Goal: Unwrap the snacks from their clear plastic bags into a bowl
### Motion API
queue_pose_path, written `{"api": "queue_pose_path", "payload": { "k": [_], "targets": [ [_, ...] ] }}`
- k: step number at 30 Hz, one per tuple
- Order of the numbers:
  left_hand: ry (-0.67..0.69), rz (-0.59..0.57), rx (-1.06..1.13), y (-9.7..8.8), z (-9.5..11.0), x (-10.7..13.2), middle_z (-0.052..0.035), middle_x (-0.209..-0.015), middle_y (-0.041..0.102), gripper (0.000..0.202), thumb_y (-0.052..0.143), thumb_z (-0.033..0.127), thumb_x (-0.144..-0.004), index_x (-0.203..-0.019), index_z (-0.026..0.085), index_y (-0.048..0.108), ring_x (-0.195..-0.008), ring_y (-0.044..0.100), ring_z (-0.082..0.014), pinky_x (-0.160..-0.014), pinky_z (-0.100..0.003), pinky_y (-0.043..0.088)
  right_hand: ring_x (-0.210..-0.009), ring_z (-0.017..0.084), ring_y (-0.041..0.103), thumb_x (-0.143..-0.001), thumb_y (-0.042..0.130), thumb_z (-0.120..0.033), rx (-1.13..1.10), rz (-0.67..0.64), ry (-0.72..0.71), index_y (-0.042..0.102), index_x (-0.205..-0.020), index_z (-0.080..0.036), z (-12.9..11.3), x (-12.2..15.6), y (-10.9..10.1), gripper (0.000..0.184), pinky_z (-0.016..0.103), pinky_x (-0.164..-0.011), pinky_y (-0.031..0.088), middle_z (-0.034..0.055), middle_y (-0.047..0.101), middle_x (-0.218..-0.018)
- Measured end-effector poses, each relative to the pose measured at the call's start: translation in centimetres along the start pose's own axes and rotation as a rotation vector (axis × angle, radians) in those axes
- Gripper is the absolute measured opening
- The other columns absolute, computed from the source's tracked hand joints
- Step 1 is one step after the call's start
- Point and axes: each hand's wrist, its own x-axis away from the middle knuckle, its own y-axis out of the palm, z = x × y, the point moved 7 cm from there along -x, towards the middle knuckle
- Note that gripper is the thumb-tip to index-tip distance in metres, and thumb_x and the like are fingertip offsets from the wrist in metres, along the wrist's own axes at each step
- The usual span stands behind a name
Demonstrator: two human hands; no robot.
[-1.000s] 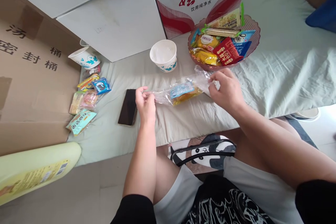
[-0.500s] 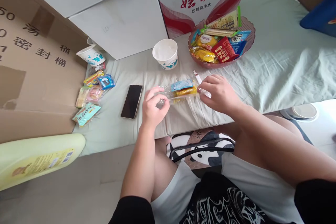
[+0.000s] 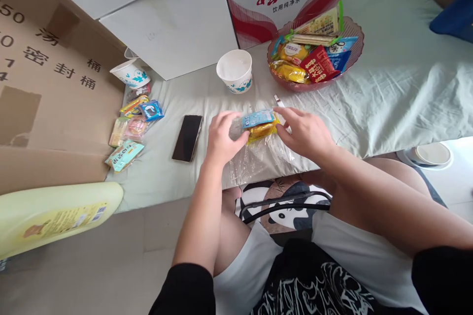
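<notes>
A blue snack packet (image 3: 259, 118) lies on top of a yellow-wrapped snack (image 3: 263, 130) on the cloth. Clear plastic film (image 3: 246, 160) spreads beneath and in front of them, its near side hanging towards the cloth's edge. At the packets' left end is my left hand (image 3: 224, 140), thumb apart from the fingers and holding nothing that I can see. My right hand (image 3: 305, 133) is at their right end, open, with thumb and forefinger spread close to the wrappers. Whether the fingertips touch the packets, I cannot tell. Behind the right fingers pokes out a thin white stick-like item (image 3: 278, 100), partly hidden.
A white paper cup (image 3: 235, 71) stands behind the packets. To its right is a pink bowl (image 3: 356, 49) of wrapped snacks. A phone (image 3: 187, 138) lies at left, beyond it several loose snacks (image 3: 123, 155) and a tipped cup (image 3: 131, 75). Boxes (image 3: 173, 24) line the back.
Both hands have let go of the plastic film, which has dropped flat in front of the packets. The hands have opened and moved closer to the packets' ends.
</notes>
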Motion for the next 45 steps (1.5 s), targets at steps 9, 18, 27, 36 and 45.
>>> {"api": "queue_pose_path", "payload": {
  "k": [9,18,27,36,45],
  "targets": [
    [-0.178,-0.345,0.228,3.7,-1.9,-1.7,-0.0064,-0.108,0.078,0.022,0.074,0.027,-0.085,-0.106,0.022,0.073,-0.098,0.072,-0.0226,-0.093,-0.037,0.056,-0.124,0.034,0.065,-0.091,0.057,-0.016,0.0,-0.03,-0.254,0.065,-0.129,-0.02,-2.5,0.2,1.7,0.039,0.051,-0.102,0.054,0.0166,0.07,-0.134],
    [-0.402,-0.188,0.465,2.5,-2.6,-1.6,-0.0002,-0.072,0.068,0.01,0.068,0.029,-0.084,-0.078,0.021,0.067,-0.07,0.063,-0.0163,-0.06,-0.025,0.045,-0.146,0.035,0.052,-0.085,0.06,-0.012,-0.015,-0.038,-0.181,0.054,-0.142,-0.018,-1.8,-0.4,2.7,0.057,0.053,-0.112,0.046,0.0162,0.068,-0.144],
    [-0.788,-0.171,0.948,4.2,-1.4,-0.7,0.0054,-0.069,0.051,0.037,0.08,0.039,-0.068,-0.076,0.02,0.05,-0.051,0.057,-0.0072,-0.039,-0.016,0.022,-0.138,0.031,0.06,-0.096,0.053,-0.016,-0.081,-0.091,-0.201,0.058,-0.141,-0.018,-1.6,-1.0,3.3,0.045,0.049,-0.105,0.053,0.0167,0.064,-0.15],
    [-0.859,-0.03,0.846,2.9,-2.5,-0.9,0.0088,-0.055,0.052,0.027,0.071,0.034,-0.071,-0.08,0.022,0.049,-0.032,0.023,-0.0013,-0.034,-0.018,0.009,-0.119,0.03,0.069,-0.089,0.063,-0.015,-0.275,-0.215,-0.159,0.06,-0.135,-0.02,-0.4,-2.7,2.5,0.047,0.044,-0.101,0.054,0.0143,0.072,-0.133],
    [-0.909,0.248,0.812,1.7,-5.0,-1.1,0.0112,-0.049,0.041,0.022,0.066,0.029,-0.073,-0.075,0.022,0.045,-0.033,0.026,-0.003,-0.034,-0.018,0.013,-0.12,0.032,0.065,-0.093,0.063,-0.038,-0.427,0.271,-0.134,0.059,-0.133,-0.02,2.5,-2.9,-3.5,0.044,0.05,-0.103,0.054,0.0171,0.069,-0.128]
  ]
}}
